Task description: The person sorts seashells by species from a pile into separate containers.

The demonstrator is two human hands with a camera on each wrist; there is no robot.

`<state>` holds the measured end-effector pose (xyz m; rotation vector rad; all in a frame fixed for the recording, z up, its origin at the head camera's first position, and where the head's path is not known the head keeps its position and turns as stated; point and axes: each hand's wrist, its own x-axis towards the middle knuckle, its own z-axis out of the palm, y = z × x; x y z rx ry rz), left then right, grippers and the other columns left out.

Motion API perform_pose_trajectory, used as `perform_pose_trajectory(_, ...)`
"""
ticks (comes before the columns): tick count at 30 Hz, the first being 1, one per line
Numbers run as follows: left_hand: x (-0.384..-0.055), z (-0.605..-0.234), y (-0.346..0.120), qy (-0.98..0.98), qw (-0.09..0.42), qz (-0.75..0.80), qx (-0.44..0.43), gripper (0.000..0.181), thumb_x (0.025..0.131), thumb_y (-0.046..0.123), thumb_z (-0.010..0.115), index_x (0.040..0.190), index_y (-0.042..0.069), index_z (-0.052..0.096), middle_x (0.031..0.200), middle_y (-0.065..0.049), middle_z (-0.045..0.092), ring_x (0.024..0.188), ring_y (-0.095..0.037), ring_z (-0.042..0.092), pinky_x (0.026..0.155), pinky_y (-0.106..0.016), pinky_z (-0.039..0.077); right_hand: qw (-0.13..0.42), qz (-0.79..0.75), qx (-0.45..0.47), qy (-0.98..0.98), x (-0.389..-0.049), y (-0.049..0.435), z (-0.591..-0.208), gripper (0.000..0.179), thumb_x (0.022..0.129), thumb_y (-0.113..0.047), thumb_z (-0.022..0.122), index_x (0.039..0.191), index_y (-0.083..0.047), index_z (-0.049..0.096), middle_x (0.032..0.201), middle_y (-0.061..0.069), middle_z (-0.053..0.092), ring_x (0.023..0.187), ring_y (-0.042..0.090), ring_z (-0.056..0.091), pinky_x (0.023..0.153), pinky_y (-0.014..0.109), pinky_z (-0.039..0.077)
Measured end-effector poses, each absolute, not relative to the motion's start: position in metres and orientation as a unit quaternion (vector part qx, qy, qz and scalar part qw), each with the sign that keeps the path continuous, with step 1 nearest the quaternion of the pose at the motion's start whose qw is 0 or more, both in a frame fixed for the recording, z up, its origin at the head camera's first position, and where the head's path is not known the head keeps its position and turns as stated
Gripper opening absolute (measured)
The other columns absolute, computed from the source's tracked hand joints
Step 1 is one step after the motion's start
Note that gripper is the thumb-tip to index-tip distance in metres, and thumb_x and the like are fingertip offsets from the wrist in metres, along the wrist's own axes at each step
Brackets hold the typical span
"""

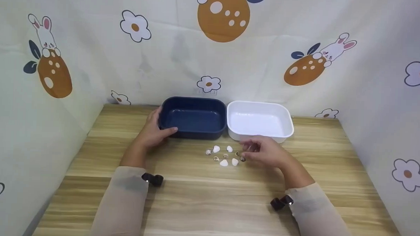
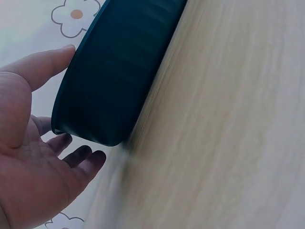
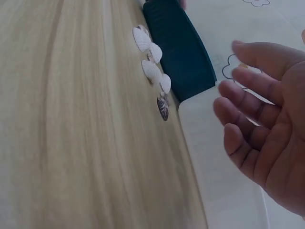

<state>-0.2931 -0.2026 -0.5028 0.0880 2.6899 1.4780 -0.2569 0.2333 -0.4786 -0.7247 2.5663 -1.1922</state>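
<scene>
My left hand (image 1: 153, 131) spans the left end of a dark blue plastic bin (image 1: 192, 134), thumb laid on its front rim and fingers along its side. In the left wrist view, the thumb tip meets the rim of the bin (image 2: 109, 71), and the loose fingers spread around its end. My right hand (image 1: 264, 151), fingers slightly bent with nothing between them, hovers in front of the white bin (image 1: 260, 137). Close to its fingertips lie several white seashells (image 1: 223, 163) and small spiral shells (image 1: 208, 152). A dark striped shell (image 3: 163, 108) is nearest to it.
The bins stand side by side on a wood-grain table (image 1: 207, 208), near its back edge. A printed curtain (image 1: 163, 60) with rabbits and flowers encloses the back and sides. Each sleeve carries a black wrist camera (image 1: 153, 179).
</scene>
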Motion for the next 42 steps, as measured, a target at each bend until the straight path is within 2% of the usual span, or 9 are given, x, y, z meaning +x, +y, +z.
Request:
perform_pose_trajectory(2,-0.294,-0.503,-0.203,0.876,0.043,0.480,0.025,0.114,0.092,0.045,0.082,0.173,0.012,0.008,0.180,-0.020,0.008,0.167,-0.042,0.012,0.137,-0.059,0.013,0.127,-0.399,-0.248,0.874,-0.259,0.235,-0.482,0.042,0.090,-0.015,0.085,0.130,-0.004,0.075,0.103,0.006,0.079,0.092,0.015,0.069,0.081,0.022,0.057)
perform_pose_trajectory(8,-0.296,-0.503,-0.204,0.873,0.063,0.483,0.010,0.114,0.093,0.048,0.080,0.174,0.016,0.007,0.181,-0.017,0.005,0.169,-0.039,0.008,0.137,-0.058,0.011,0.139,-0.385,-0.236,0.881,-0.265,0.238,-0.493,0.041,0.087,-0.018,0.087,0.126,-0.008,0.077,0.105,0.005,0.080,0.094,0.015,0.069,0.083,0.023,0.056)
perform_pose_trajectory(18,-0.295,-0.503,-0.205,0.865,0.077,0.496,-0.005,0.116,0.092,0.051,0.081,0.174,0.021,0.006,0.182,-0.015,0.003,0.169,-0.038,0.008,0.137,-0.058,0.011,0.169,-0.365,-0.223,0.888,-0.268,0.238,-0.506,0.020,0.090,-0.018,0.085,0.109,-0.016,0.083,0.096,-0.002,0.079,0.089,0.010,0.069,0.080,0.022,0.057)
perform_pose_trajectory(27,-0.295,-0.503,-0.203,0.861,0.075,0.503,0.005,0.118,0.091,0.047,0.083,0.174,0.017,0.005,0.181,-0.018,0.003,0.169,-0.040,0.007,0.137,-0.059,0.011,0.173,-0.364,-0.207,0.891,-0.268,0.236,-0.509,0.025,0.087,-0.019,0.087,0.109,-0.009,0.081,0.097,0.003,0.079,0.086,0.008,0.068,0.078,0.021,0.056)
perform_pose_trajectory(35,-0.296,-0.505,-0.204,0.860,0.071,0.505,0.004,0.119,0.091,0.048,0.084,0.174,0.016,0.006,0.181,-0.019,0.004,0.168,-0.040,0.008,0.137,-0.058,0.011,0.174,-0.335,-0.183,0.908,-0.267,0.232,-0.508,0.022,0.085,-0.020,0.089,0.105,-0.014,0.081,0.094,-0.001,0.077,0.086,0.011,0.067,0.080,0.027,0.057)
perform_pose_trajectory(42,-0.295,-0.505,-0.203,0.864,0.067,0.499,0.005,0.118,0.091,0.049,0.083,0.174,0.017,0.006,0.181,-0.019,0.005,0.168,-0.041,0.009,0.137,-0.059,0.011,0.175,-0.327,-0.186,0.910,-0.266,0.231,-0.508,0.018,0.087,-0.017,0.087,0.104,-0.015,0.081,0.092,-0.001,0.076,0.085,0.012,0.066,0.079,0.026,0.056)
